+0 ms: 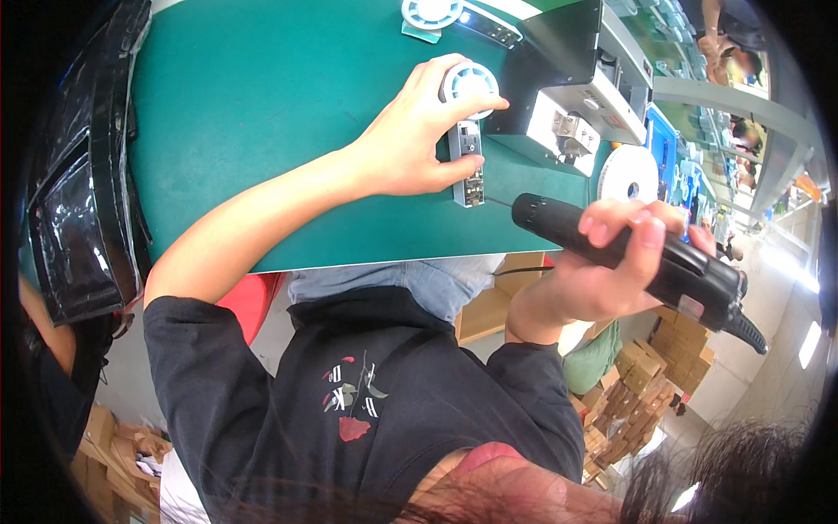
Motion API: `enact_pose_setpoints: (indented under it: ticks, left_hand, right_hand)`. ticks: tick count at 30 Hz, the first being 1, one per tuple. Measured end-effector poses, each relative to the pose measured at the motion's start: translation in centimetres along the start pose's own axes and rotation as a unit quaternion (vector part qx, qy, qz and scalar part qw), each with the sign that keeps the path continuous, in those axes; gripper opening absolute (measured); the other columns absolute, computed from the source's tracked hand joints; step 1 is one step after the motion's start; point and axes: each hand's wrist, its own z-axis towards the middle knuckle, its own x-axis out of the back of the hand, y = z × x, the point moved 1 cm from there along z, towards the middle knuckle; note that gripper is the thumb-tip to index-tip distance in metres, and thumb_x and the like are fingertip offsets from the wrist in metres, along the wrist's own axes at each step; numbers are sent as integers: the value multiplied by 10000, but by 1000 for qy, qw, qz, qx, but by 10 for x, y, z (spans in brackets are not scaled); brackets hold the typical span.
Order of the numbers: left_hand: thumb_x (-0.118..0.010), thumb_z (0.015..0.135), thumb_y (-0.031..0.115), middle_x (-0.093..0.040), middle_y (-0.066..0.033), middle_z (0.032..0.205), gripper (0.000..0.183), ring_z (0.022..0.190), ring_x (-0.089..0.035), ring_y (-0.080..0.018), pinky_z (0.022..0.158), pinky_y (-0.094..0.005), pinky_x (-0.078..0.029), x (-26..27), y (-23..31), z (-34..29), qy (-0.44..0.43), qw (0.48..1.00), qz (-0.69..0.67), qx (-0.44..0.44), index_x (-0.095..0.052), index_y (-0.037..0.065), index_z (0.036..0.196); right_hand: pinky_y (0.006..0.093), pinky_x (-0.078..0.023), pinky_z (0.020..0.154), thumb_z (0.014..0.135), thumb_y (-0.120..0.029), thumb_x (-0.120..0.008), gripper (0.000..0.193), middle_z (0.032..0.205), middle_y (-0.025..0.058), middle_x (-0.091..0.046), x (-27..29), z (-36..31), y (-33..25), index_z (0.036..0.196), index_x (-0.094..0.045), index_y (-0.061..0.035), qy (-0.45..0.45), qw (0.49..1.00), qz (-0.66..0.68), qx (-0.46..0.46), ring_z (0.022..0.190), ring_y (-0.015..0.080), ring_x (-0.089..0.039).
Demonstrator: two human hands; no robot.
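My left hand (403,135) is closed around a narrow grey module (470,144) with small parts along its face. A white round, spoked piece (471,83) sits at the module's far end, under my fingers. The module lies on the green mat (262,105). My right hand (621,258) grips a black electric screwdriver (567,229), held nearly level. Its thin bit points left at the module's near end; whether the tip touches is too small to tell.
A black and silver screw feeder (559,87) stands right of the module. Beyond lies a similar unit with a white round piece (432,10). A white reel (628,175) and blue bin (661,144) are farther right. Shiny black covering (87,192) bounds the left; cartons (637,375) are stacked behind.
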Motion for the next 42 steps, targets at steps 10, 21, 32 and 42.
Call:
enact_pose_setpoints:
  ticks: [10,21,32,42]
  left_hand:
    - [-889,789,148,-412,-285,1550,726,1485,-407,-481,1228,-534,-387,2,2,2,-14,1000,2,19,-655,209,1474]
    - [-893,785,129,-425,-262,1521,705,1427,-470,-451,1197,-519,-414,3,5,5,-21,1000,10,10,-662,187,1449]
    - [-892,788,130,-437,-266,1507,708,1408,-485,-455,1198,-524,-413,4,4,3,-21,1000,5,12,-655,182,1452]
    - [-896,795,135,-438,-272,1510,706,1441,-441,-468,1206,-531,-403,4,4,4,-19,1000,0,10,-655,185,1457]
  right_hand:
    - [286,-467,584,1059,-372,-669,310,912,65,-627,42,87,-23,903,-575,-122,190,956,44,220,605,134,-515]
    - [327,-539,496,969,0,-716,340,903,151,-671,32,109,-26,1236,-511,-45,138,970,7,200,537,163,-577]
    - [312,-514,506,950,10,-759,416,739,116,-655,13,101,-11,1281,-507,8,67,992,-14,108,507,159,-575]
    - [326,-539,523,973,51,-727,386,767,126,-673,12,88,11,1250,-459,39,35,997,-31,57,531,142,-582]
